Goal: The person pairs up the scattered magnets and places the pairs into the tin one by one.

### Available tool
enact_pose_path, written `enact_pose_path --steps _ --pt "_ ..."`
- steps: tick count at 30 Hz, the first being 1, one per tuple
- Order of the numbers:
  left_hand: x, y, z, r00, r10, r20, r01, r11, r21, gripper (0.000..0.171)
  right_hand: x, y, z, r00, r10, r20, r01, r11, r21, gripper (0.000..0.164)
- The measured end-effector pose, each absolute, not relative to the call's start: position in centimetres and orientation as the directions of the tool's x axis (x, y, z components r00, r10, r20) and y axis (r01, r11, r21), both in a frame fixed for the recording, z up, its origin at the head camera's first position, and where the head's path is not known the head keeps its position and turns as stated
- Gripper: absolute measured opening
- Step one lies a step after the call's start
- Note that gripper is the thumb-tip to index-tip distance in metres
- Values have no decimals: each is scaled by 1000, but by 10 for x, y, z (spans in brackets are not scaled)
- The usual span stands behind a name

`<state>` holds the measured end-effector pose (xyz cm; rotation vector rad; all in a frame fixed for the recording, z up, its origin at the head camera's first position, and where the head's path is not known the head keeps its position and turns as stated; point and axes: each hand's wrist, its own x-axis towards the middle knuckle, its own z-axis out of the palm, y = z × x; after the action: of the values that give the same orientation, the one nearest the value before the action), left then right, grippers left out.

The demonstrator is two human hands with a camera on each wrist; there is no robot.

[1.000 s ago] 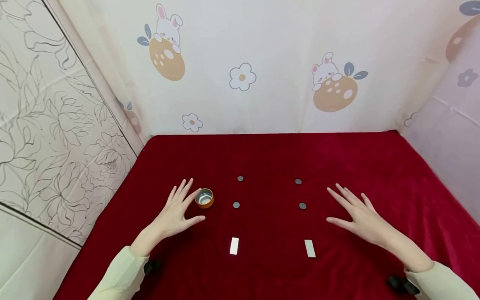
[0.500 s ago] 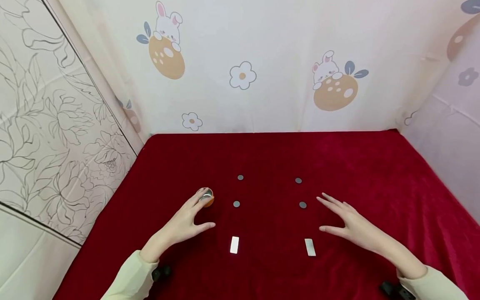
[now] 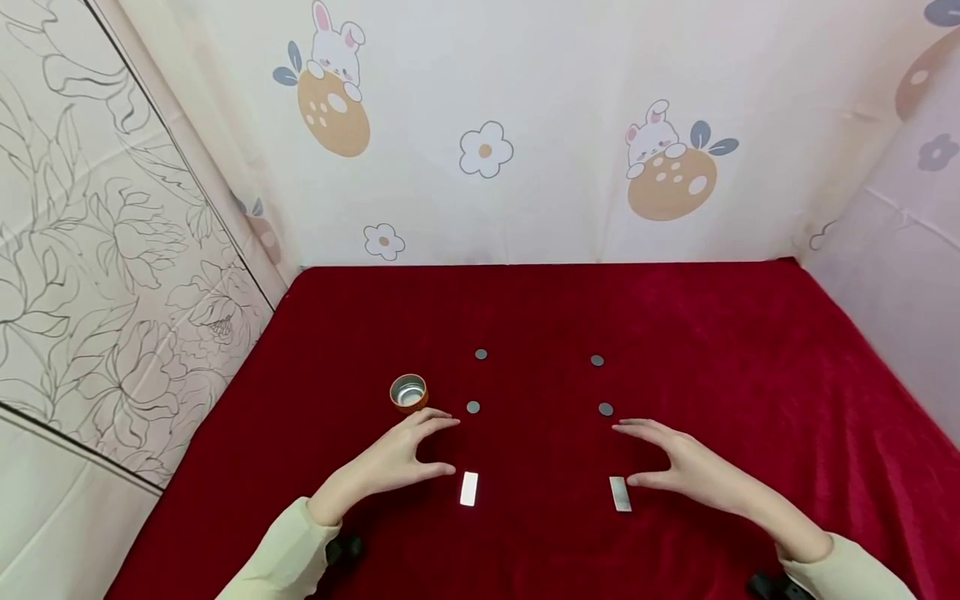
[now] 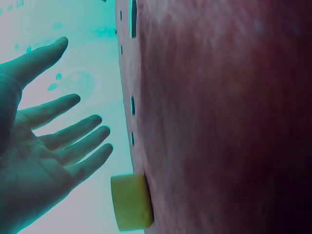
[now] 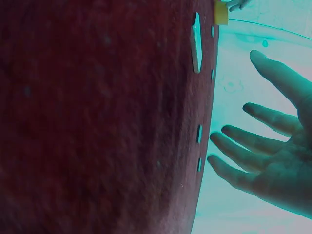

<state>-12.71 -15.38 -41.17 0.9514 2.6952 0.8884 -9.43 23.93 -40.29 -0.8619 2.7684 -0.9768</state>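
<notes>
My left hand [image 3: 401, 454] hovers over the red cloth, fingers extended and thumb apart, holding nothing. Its fingertips lie just left of a white rectangular piece [image 3: 468, 489] and close to a small grey disc [image 3: 473, 407]. My right hand [image 3: 686, 467] mirrors it, with nothing in it; in the head view the thumb tip comes right beside a second pale rectangle [image 3: 620, 493]. Another grey disc [image 3: 605, 409] lies beyond its fingertips. Behind the left hand stands a small round orange tin [image 3: 408, 392], open at the top with a silvery inside; the left wrist view shows its side wall [image 4: 130, 202].
Two more grey discs, a left one [image 3: 481, 354] and a right one [image 3: 597, 361], lie farther back on the red cloth [image 3: 540, 312]. A printed curtain [image 3: 555, 125] hangs behind the table, and a flower-patterned panel [image 3: 112, 250] stands at the left.
Both hands have moved inward and nearer the front, toward the two rectangles. The left hand passed across the tin in view, which stayed in place; fingers look less spread.
</notes>
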Motion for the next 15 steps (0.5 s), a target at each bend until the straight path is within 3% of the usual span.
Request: enact_pose_path --steps 7,15 --pt "-127 -142 -420 -736 676 -27 493 564 663 47 -95 234 -408 -780 -621 73 -491 536 -687 45" --pt "-125 -134 -424 -695 711 -109 487 576 657 43 -97 230 -413 -762 -647 -17 -419 514 -749 40"
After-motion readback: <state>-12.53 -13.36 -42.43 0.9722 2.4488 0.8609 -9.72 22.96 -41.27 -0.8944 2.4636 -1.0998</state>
